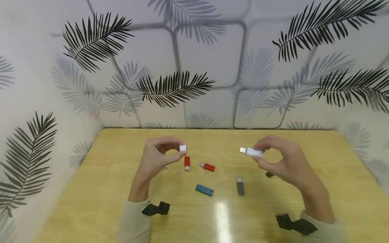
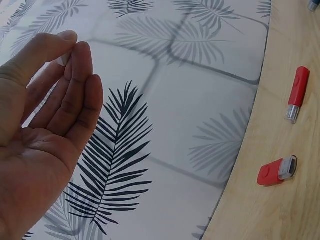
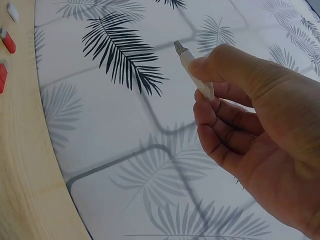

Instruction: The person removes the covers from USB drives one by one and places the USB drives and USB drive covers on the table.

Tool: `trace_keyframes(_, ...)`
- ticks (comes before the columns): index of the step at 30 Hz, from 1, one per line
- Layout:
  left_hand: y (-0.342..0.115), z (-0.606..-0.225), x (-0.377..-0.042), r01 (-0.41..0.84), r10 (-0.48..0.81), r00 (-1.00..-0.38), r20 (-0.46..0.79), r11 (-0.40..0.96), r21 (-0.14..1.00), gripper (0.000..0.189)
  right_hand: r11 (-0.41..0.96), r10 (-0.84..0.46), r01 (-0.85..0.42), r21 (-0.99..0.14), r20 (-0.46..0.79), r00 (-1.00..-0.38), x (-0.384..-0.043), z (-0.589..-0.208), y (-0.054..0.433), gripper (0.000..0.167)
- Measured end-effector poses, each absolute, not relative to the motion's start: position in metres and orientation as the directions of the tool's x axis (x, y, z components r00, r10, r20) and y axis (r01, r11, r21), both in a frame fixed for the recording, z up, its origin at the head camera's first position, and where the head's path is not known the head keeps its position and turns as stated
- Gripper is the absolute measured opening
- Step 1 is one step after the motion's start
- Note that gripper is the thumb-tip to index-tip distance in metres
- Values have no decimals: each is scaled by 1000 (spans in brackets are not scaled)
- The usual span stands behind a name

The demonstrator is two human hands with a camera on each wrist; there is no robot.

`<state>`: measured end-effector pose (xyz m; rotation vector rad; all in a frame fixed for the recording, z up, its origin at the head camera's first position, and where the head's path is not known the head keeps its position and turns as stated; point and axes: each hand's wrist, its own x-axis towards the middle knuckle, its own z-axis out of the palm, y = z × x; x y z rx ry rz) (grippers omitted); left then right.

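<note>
Left hand (image 1: 155,159): thumb and fingertips pinch a small white block (image 1: 182,147), mostly hidden; cap or stick end, cannot tell. Right hand (image 1: 288,166): thumb and fingers grip a slim white USB stick (image 1: 253,152) by its right end, bare metal plug pointing left.

Handling, my judgement: both pieces light and stiff, casing rather smooth, plug the part to spare; best hold is the flat sides of the body. The left piece offers little surface, so fingertips only.

Pose: both hands raised over the far half of the table, well apart, palms turned inward, fingers curved.

Outward: on the yellow wood-grain table (image 1: 100,189), a red stick (image 1: 187,161) just near of the left hand, another red stick (image 1: 209,167) to its right. Nearer, a flat blue stick (image 1: 204,190); right of that, a dark grey stick (image 1: 240,187). Far side: white leaf-patterned wall (image 1: 209,113).
</note>
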<state>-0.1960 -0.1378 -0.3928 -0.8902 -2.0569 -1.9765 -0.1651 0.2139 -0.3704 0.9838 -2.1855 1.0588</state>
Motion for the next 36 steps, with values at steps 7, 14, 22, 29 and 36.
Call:
trace_keyframes(7, -143, -397, -197, 483, 337, -828, 448, 21, 876, 21, 451, -371, -761, -466, 678, -635, -164, -371, 229, 35)
trace_keyframes(14, -147, -402, -199, 424, 247, -886, 392, 90, 901, 23, 461, -333, -753, -469, 695, -637, -168, -375, 232, 37)
trace_keyframes(22, -139, -415, -208, 354, 262, -911, 319, 97, 930, 23, 525, -316, -697, -489, 648, -693, -176, -387, 231, 32)
trace_keyframes(29, -133, -428, -211, 343, 260, -916, 307, 108, 933, 22, 540, -315, -663, -519, 606, -731, -181, -397, 229, 29)
trace_keyframes(36, -127, -439, -214, 323, 234, -929, 289, 123, 938, 21, 543, -304, -648, -534, 594, -745, -184, -406, 226, 26)
